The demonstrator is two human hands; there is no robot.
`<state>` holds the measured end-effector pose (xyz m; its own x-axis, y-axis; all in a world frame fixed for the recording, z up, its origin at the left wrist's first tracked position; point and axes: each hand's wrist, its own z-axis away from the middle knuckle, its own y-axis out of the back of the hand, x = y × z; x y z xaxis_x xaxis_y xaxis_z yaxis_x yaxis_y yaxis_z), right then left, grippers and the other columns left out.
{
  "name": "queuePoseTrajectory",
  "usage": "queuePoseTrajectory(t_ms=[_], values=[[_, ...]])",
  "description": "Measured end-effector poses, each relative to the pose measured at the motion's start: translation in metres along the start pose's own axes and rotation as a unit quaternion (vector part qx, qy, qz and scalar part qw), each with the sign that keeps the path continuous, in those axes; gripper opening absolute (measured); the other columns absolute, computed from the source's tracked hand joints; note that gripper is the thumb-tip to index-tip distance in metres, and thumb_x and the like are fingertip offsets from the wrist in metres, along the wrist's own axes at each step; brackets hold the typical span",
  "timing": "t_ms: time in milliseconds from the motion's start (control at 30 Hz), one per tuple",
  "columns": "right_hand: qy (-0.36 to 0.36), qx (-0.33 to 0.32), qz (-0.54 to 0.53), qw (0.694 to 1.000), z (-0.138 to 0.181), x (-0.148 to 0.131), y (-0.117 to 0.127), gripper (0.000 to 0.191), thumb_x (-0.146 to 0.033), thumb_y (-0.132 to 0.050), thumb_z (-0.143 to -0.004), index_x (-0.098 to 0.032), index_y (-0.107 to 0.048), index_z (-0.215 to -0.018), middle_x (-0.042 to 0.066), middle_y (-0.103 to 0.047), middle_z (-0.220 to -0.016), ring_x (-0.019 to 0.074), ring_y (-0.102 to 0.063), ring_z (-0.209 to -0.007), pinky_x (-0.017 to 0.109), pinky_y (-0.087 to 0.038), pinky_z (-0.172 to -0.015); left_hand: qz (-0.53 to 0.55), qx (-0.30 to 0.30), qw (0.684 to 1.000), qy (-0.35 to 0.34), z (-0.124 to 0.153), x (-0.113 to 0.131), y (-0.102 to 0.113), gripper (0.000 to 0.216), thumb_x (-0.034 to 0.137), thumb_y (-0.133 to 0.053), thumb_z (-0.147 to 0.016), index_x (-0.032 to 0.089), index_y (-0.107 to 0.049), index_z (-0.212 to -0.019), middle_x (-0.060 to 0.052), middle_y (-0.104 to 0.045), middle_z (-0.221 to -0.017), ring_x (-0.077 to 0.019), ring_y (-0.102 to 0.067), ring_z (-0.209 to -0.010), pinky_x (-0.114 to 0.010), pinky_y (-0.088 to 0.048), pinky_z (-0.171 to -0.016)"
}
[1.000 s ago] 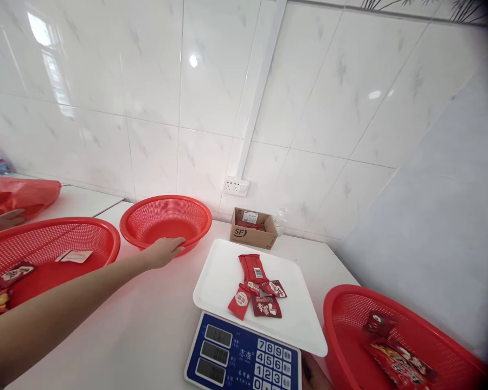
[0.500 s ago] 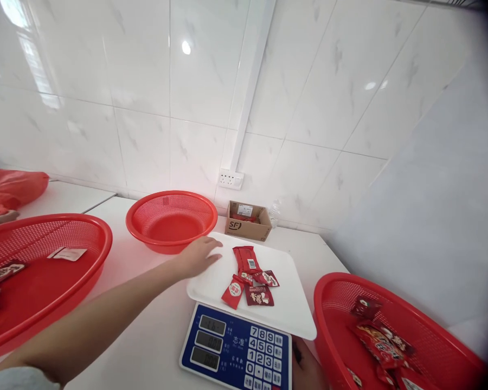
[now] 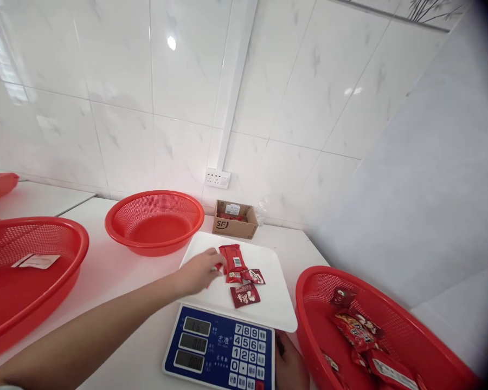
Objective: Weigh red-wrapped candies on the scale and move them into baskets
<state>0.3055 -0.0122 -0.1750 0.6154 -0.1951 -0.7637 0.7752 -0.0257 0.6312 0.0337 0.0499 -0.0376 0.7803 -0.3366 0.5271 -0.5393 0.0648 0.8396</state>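
Note:
My left hand (image 3: pixel 201 271) is over the left part of the white weighing pan (image 3: pixel 276 303), its fingers pinched on a small red snack packet (image 3: pixel 217 267) mostly hidden by them. Just beyond the fingertips lies a larger red packet with a barcode (image 3: pixel 232 258). Close to it are a small red packet (image 3: pixel 234 277), a dark red packet (image 3: pixel 254 276) and another dark red packet (image 3: pixel 245 295). Below the pan is the blue scale panel (image 3: pixel 223 346) with keys and displays. My right hand (image 3: pixel 291 365) is at the scale's right side, partly under the pan, its fingers mostly hidden.
A red basket (image 3: pixel 309 314) with several snack packets stands at the right. Another red basket (image 3: pixel 79 244) with a white slip is at the left, and a third (image 3: pixel 117 230) stands behind. A cardboard box (image 3: pixel 235 228) sits near the tiled wall beside a clear plastic item (image 3: pixel 261 211).
My left hand has moved right over the pan and closed on the small red packet that lay at the front left of the group. The view has shifted slightly right.

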Motion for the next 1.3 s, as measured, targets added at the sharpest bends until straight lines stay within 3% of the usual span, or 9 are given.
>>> queuePoseTrajectory(t_ms=[133, 267, 467, 600, 700, 800, 933, 1100, 1300], values=[[0.006, -0.006, -0.004, 1.000, -0.002, 0.003, -0.002, 0.033, -0.044, -0.040, -0.079, -0.025, -0.063, -0.094, 0.004, -0.071, -0.087, 0.0243, -0.065, -0.080, 0.028, -0.046, -0.064, -0.067, 0.130, 0.986, 0.084, -0.011, -0.033, 0.046, 0.029, 0.027, -0.041, -0.086, 0.020, -0.055, -0.109, -0.008, -0.056, -0.109, -0.0182, -0.063, -0.078, -0.031, -0.049, -0.071], [0.009, -0.006, -0.001, 1.000, -0.002, 0.005, -0.003, 0.033, -0.044, -0.039, -0.080, -0.024, -0.061, -0.094, 0.005, -0.070, -0.088, 0.0241, -0.065, -0.080, 0.028, -0.046, -0.065, -0.121, 0.175, 0.970, 0.116, -0.016, -0.051, 0.070, 0.039, 0.029, -0.039, -0.087, 0.015, -0.048, -0.122, -0.018, -0.044, -0.130, -0.0345, -0.044, -0.119, -0.052, -0.034, -0.096], [0.009, -0.004, -0.012, 1.000, -0.001, 0.004, -0.003, 0.034, -0.045, -0.039, -0.081, -0.024, -0.061, -0.095, 0.006, -0.071, -0.089, 0.0250, -0.065, -0.081, 0.030, -0.046, -0.066, -0.107, 0.021, 0.994, -0.022, -0.018, -0.020, 0.021, 0.048, 0.046, -0.051, -0.083, 0.027, -0.048, -0.127, -0.005, -0.042, -0.140, -0.0240, -0.031, -0.132, -0.038, -0.029, -0.106], [0.014, 0.004, -0.013, 1.000, 0.000, 0.001, -0.002, 0.034, -0.045, -0.041, -0.079, -0.023, -0.063, -0.092, 0.006, -0.072, -0.090, 0.0257, -0.065, -0.081, 0.030, -0.047, -0.065, -0.082, -0.127, 0.981, -0.120, -0.025, 0.010, -0.011, 0.062, 0.056, -0.048, -0.082, 0.028, -0.037, -0.136, -0.010, -0.026, -0.149, -0.0322, -0.011, -0.138, -0.053, -0.016, -0.108], [0.026, 0.010, -0.021, 0.999, 0.002, -0.001, -0.001, 0.035, -0.044, -0.041, -0.078, -0.022, -0.065, -0.091, 0.007, -0.072, -0.092, 0.0255, -0.066, -0.082, 0.029, -0.048, -0.066, -0.094, -0.168, 0.975, -0.111, -0.033, 0.020, -0.019, 0.066, 0.060, -0.046, -0.080, 0.028, -0.034, -0.138, -0.014, -0.022, -0.150, -0.0381, -0.008, -0.137, -0.063, -0.013, -0.103], [0.037, 0.022, -0.028, 0.999, 0.001, 0.000, -0.002, 0.035, -0.044, -0.042, -0.077, -0.022, -0.066, -0.089, 0.007, -0.072, -0.091, 0.0250, -0.066, -0.080, 0.029, -0.048, -0.065, -0.098, -0.169, 0.976, -0.095, -0.041, 0.018, -0.020, 0.061, 0.061, -0.046, -0.079, 0.028, -0.045, -0.130, -0.013, -0.030, -0.146, -0.0402, -0.016, -0.135, -0.063, -0.024, -0.099], [0.066, 0.056, -0.065, 0.994, -0.002, 0.005, -0.003, 0.030, -0.043, -0.049, -0.073, -0.022, -0.068, -0.080, 0.006, -0.073, -0.078, 0.0252, -0.066, -0.070, 0.030, -0.049, -0.059, -0.097, -0.136, 0.978, -0.121, -0.042, 0.007, -0.018, 0.041, 0.040, -0.052, -0.084, 0.025, -0.053, -0.122, -0.010, -0.041, -0.139, -0.0286, -0.033, -0.130, -0.042, -0.034, -0.102], [0.100, 0.087, -0.130, 0.983, 0.000, 0.005, -0.004, 0.037, -0.048, -0.050, -0.073, -0.018, -0.069, -0.082, 0.010, -0.072, -0.080, 0.0240, -0.066, -0.071, 0.031, -0.052, -0.063, -0.114, -0.108, 0.980, -0.121, -0.031, 0.002, -0.017, 0.031, 0.023, -0.047, -0.086, 0.025, -0.057, -0.116, -0.007, -0.044, -0.137, -0.0240, -0.040, -0.125, -0.037, -0.037, -0.099], [0.129, 0.183, -0.127, 0.966, 0.018, 0.010, -0.006, 0.045, -0.057, -0.051, -0.073, -0.016, -0.068, -0.081, 0.011, -0.071, -0.083, 0.0234, -0.066, -0.075, 0.031, -0.053, -0.070, -0.133, -0.019, 0.990, -0.052, -0.020, -0.006, -0.004, 0.030, 0.026, -0.039, -0.089, 0.025, -0.055, -0.114, -0.005, -0.059, -0.118, -0.0216, -0.056, -0.105, -0.032, -0.046, -0.082]])
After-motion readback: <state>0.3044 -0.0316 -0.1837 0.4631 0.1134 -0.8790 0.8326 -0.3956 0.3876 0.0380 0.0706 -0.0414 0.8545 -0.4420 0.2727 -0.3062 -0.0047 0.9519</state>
